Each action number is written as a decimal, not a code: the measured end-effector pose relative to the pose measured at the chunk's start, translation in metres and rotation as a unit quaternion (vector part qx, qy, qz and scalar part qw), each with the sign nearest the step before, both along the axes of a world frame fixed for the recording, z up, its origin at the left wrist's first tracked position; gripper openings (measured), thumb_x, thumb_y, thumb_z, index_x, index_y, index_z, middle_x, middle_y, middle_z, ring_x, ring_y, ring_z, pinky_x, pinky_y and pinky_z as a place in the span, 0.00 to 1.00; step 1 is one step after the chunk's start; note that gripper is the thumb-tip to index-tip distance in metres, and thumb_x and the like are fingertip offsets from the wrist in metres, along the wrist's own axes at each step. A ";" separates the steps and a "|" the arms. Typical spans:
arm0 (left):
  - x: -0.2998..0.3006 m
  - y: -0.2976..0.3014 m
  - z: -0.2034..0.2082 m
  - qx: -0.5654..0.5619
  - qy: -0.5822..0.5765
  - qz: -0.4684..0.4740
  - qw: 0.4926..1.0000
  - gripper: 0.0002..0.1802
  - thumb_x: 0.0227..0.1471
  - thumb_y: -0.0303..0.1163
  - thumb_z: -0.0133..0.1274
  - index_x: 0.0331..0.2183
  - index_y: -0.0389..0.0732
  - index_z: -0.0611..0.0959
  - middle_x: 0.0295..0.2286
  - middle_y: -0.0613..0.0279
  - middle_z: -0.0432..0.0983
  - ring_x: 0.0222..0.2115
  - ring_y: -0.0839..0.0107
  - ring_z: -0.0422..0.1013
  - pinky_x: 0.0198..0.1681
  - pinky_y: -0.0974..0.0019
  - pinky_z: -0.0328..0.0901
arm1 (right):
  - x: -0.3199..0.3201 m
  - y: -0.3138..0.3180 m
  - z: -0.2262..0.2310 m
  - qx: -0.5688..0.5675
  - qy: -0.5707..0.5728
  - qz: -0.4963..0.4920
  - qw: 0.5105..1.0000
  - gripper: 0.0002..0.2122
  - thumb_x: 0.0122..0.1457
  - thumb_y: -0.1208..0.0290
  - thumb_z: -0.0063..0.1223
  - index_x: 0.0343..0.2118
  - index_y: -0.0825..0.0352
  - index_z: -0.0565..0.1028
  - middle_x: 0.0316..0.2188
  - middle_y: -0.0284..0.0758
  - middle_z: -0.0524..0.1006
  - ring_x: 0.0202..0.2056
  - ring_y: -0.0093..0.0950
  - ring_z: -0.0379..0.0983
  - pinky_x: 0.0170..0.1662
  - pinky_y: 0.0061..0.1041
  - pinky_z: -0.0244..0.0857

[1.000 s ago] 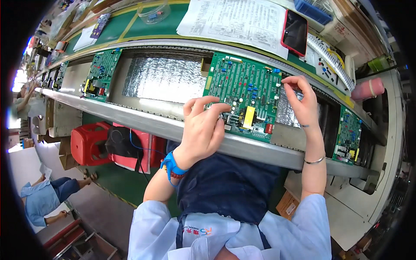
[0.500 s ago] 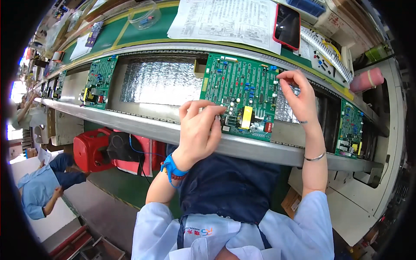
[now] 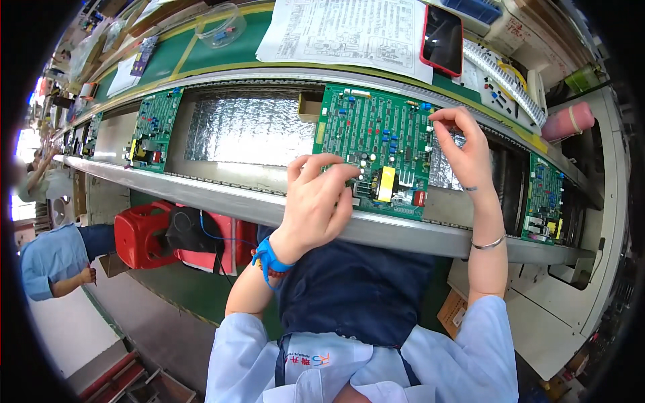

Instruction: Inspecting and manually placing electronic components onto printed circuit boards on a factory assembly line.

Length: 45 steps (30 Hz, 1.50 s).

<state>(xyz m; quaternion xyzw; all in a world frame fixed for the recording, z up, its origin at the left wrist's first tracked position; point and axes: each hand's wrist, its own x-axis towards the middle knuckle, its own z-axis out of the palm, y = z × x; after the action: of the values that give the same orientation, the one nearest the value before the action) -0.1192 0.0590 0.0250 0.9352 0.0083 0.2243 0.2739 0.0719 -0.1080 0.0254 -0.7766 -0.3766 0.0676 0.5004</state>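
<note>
A green circuit board (image 3: pixel 376 127) rests across the conveyor rails in front of me, crowded with small parts. Near its front edge stand a yellow-wrapped transformer (image 3: pixel 385 184), a finned heat sink and a red block-shaped part (image 3: pixel 419 199). My left hand (image 3: pixel 319 198), with a blue strap at the wrist, is bent over the board's near left corner. Its fingers are curled in by some small round capacitors, and whatever they grip is hidden. At the board's right edge, by small white connectors, my right hand (image 3: pixel 465 149) holds thumb and forefinger in a pinch; anything between them is too small to name.
More boards sit on the conveyor, one to the left (image 3: pixel 154 127) and one to the right (image 3: pixel 543 198). Beyond the far rail lie paper drawings (image 3: pixel 342 37), a red-edged phone (image 3: pixel 442 40) and a clear tub (image 3: pixel 222 30). A red stool (image 3: pixel 138 235) stands left; a person is behind it.
The board has shifted slightly to the right, and my left hand has moved right along with it. My right hand has stayed nearly still. The person at the left has moved further left.
</note>
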 end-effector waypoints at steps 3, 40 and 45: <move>0.002 -0.001 0.000 -0.008 0.017 -0.042 0.999 0.17 0.40 0.22 0.46 0.37 0.38 0.77 0.30 0.59 0.72 0.40 0.63 0.66 0.47 0.59 0.52 | -0.001 0.001 0.000 0.004 0.002 -0.001 1.000 0.04 0.53 0.78 0.49 0.32 0.71 0.72 0.28 0.34 0.71 0.30 0.23 0.68 0.37 0.21 0.63; 0.063 0.068 0.014 -0.190 -0.242 0.079 0.948 0.13 0.56 0.26 0.37 0.39 0.33 0.74 0.33 0.59 0.74 0.32 0.73 0.68 0.40 0.70 0.62 | -0.016 -0.007 0.006 -0.042 0.006 0.112 0.993 0.10 0.59 0.67 0.41 0.38 0.66 0.71 0.29 0.32 0.78 0.35 0.27 0.70 0.41 0.26 0.58; 0.062 0.076 -0.004 -0.268 -0.202 0.093 0.937 0.12 0.57 0.27 0.37 0.40 0.34 0.74 0.32 0.59 0.73 0.31 0.76 0.66 0.38 0.73 0.62 | -0.020 -0.013 0.000 -0.101 -0.069 0.154 0.980 0.11 0.61 0.66 0.37 0.40 0.65 0.69 0.33 0.29 0.78 0.37 0.26 0.68 0.47 0.27 0.52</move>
<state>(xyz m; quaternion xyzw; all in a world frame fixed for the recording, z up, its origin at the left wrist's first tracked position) -0.0568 0.1351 0.0212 0.7568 0.0995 0.4227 0.4885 0.0520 -0.1208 0.0258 -0.7587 -0.5165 0.1283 0.3756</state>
